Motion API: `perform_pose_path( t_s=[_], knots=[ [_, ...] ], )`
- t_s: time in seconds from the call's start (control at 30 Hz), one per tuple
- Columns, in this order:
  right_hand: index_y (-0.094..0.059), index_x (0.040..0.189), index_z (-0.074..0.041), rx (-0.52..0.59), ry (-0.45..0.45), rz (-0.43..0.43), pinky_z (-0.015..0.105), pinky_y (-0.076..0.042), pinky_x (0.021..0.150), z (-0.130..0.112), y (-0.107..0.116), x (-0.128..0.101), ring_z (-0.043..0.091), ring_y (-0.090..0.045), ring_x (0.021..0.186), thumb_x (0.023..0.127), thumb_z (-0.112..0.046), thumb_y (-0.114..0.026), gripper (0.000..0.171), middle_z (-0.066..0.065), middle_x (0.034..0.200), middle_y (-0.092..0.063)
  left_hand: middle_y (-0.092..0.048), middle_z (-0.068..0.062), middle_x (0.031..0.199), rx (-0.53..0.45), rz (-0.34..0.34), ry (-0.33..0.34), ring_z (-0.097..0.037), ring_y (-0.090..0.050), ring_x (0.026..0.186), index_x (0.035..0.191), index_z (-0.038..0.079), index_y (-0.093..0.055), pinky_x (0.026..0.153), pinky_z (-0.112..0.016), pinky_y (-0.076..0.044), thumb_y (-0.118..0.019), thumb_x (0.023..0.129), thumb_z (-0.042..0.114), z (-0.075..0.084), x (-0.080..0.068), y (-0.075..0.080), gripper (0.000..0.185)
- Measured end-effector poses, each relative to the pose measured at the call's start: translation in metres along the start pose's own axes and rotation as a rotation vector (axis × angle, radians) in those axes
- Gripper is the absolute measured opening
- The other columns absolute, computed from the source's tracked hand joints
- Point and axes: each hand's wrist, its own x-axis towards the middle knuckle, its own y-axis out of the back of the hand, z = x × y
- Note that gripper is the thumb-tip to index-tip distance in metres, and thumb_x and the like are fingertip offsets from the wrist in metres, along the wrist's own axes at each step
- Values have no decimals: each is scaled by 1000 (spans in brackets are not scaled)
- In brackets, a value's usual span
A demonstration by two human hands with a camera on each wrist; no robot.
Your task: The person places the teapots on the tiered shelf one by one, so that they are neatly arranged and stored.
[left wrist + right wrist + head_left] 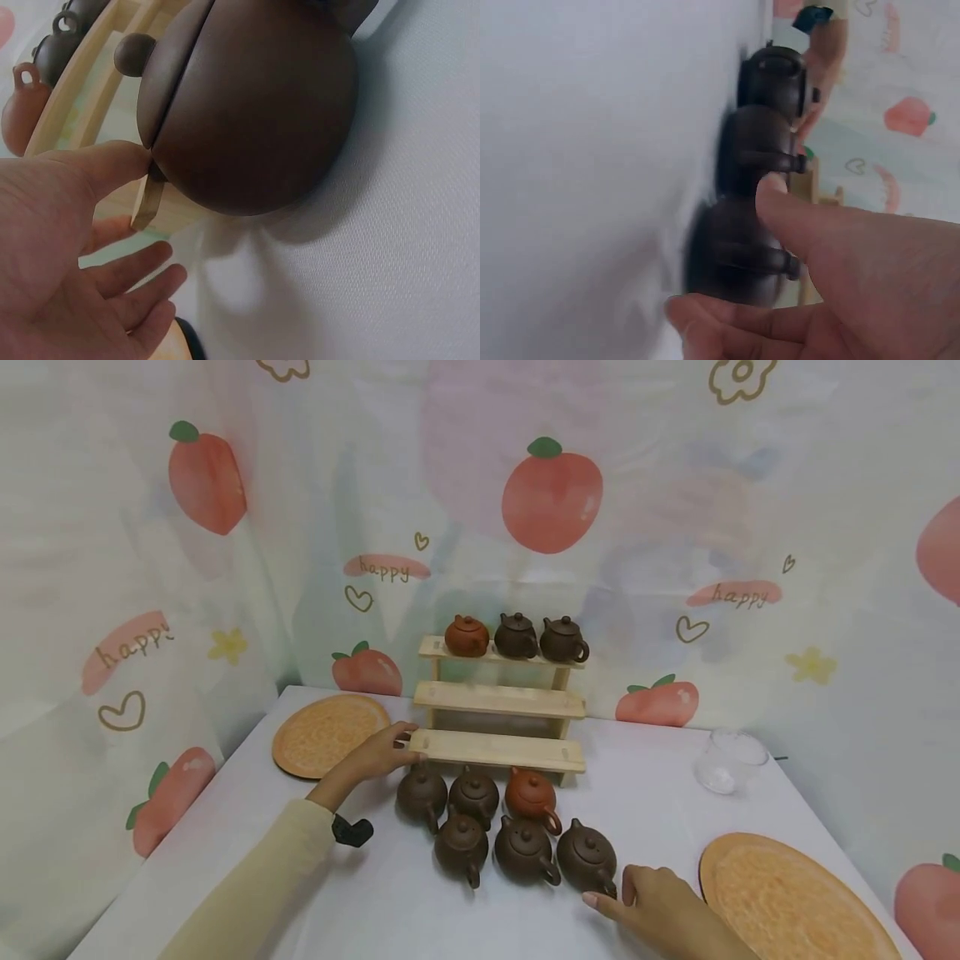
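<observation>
A three-tier wooden shelf (497, 702) stands at the back of the white table, with three small clay teapots (516, 637) on its top board. Six more teapots sit in two rows in front of it. My left hand (405, 739) rests with relaxed fingers on the left end of the lowest board, beside the back-left dark teapot (422, 793) (255, 112); the thumb (127, 161) touches the board's end. My right hand (607, 887) lies on the table at the front-right dark teapot (587, 858) (727, 225), its thumb (780, 199) and a finger spread either side of it by the handle.
One orange round plate (326, 733) lies at the back left, another (787, 893) at the front right. A clear glass cup (727, 762) stands at the right. A printed curtain closes off the back and sides. The shelf's middle and lowest boards are bare.
</observation>
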Motion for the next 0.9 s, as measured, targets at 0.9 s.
perform_pose_path(
  t_s=[0.9],
  knots=[
    [-53, 87, -14, 45, 81, 111, 27, -39, 58, 23, -12, 12, 12, -45, 58, 106, -23, -64, 23, -5, 64, -47, -53, -30, 151, 10, -2, 13, -48, -54, 138, 155, 0, -45, 111, -59, -47, -72, 99, 31, -5, 3, -1, 70]
  ],
)
